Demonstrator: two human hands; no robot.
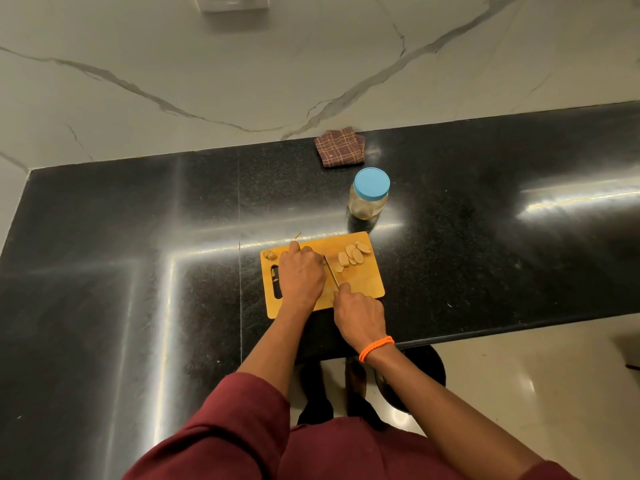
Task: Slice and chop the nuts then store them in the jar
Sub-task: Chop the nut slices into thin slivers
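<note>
On the polished black stone surface lies a rectangular yellow wooden cutting board, a clear glass jar with a blue lid just behind it. The left hand curls down over something I cannot see; the right hand grips a slim steel knife. Pale nut slices lie beyond the blade: light, brittle, likely to skitter, best scooped together.

One wooden cutting board lies on the table. It carries roughly six pale nut slices in an overlapping cluster, an uncertain count, and one whole nut at its far left corner. One knife, one blue-lidded jar, one folded checked cloth. Two hands: left hand, right hand.
</note>
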